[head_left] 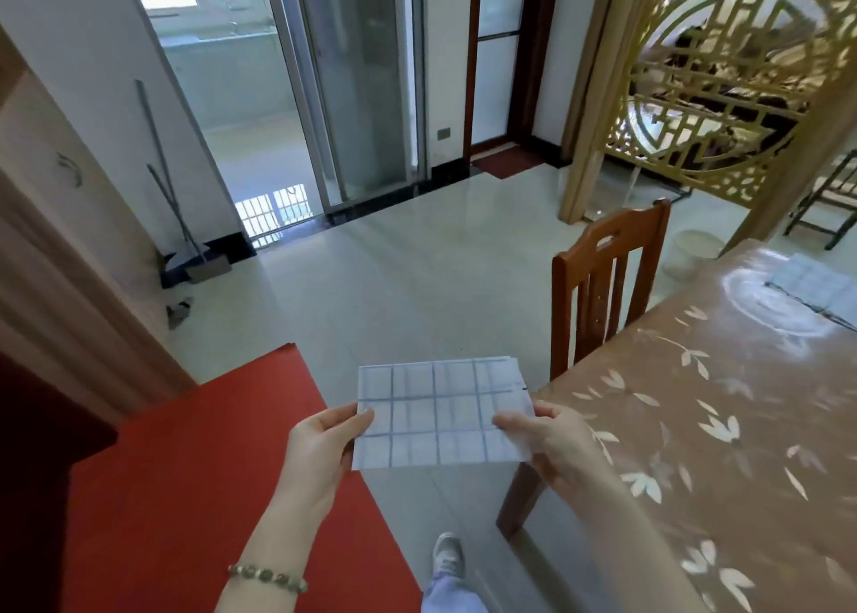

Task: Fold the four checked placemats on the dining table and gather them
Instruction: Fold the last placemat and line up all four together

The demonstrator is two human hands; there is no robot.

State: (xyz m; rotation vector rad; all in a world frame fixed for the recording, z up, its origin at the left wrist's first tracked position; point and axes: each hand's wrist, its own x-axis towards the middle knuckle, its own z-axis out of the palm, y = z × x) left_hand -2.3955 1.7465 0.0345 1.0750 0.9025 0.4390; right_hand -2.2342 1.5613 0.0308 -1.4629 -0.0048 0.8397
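Left hand (pixel 324 445) and right hand (pixel 559 445) pinching folded checked placemat (pixel 440 413), other placemats (pixel 816 288) on dining table (pixel 695 427)

No text, label, brand, number or sign can be read anywhere.

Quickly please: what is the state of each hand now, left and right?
Left hand: holds the placemat by its left edge.
Right hand: holds the same placemat by its right edge.

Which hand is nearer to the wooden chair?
Right. The right hand grips the folded checked placemat at its right edge, near the wooden chair; the left hand grips the opposite edge, farther away.
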